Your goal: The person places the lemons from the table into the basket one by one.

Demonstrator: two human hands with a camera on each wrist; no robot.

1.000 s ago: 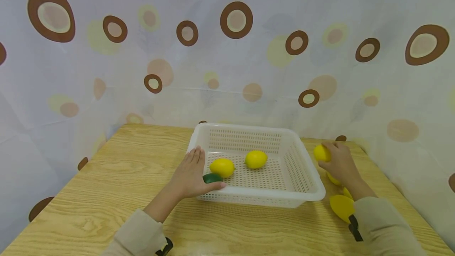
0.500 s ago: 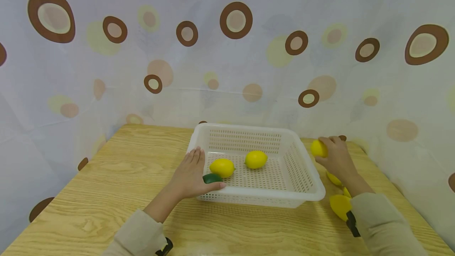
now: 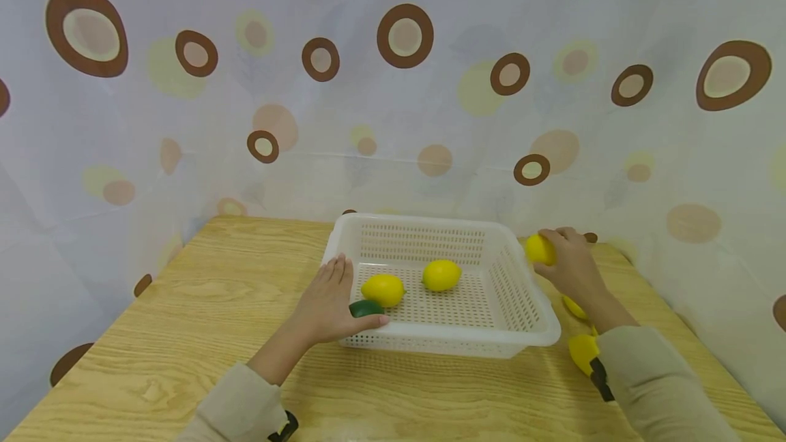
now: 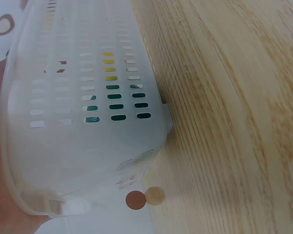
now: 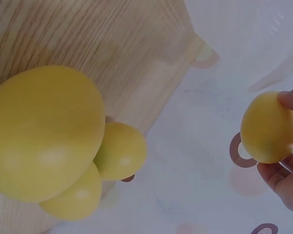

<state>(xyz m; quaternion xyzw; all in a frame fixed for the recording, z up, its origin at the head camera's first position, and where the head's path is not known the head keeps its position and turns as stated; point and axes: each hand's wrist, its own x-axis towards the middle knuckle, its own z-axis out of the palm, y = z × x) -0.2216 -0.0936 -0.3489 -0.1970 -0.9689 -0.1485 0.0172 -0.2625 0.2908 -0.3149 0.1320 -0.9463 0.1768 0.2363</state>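
My left hand (image 3: pixel 328 302) rests on the near-left corner of a white slotted plastic basket (image 3: pixel 445 331), its fingers straight along the left rim and its thumb along the front one. Inside lie two lemons (image 3: pixel 441 275) and a dark green rounded thing (image 3: pixel 366 308), partly hidden by that hand. Just outside the basket's right rim, my right hand (image 3: pixel 574 263) holds another lemon (image 3: pixel 540 249) between thumb and fingertips. The right wrist view shows this lemon (image 5: pixel 270 127) pinched and raised off the table.
Several yellow fruits (image 3: pixel 580 353) lie on the wooden table (image 3: pixel 184 319) right of the basket, partly covered by the right forearm. In the right wrist view, a large yellow fruit (image 5: pixel 44 136) sits against smaller ones (image 5: pixel 121 151). A patterned curtain (image 3: pixel 344 101) hangs behind the table.
My right hand has moved left and slightly up with the lemon, closer to the basket's right rim. The left hand and the basket have stayed in place.
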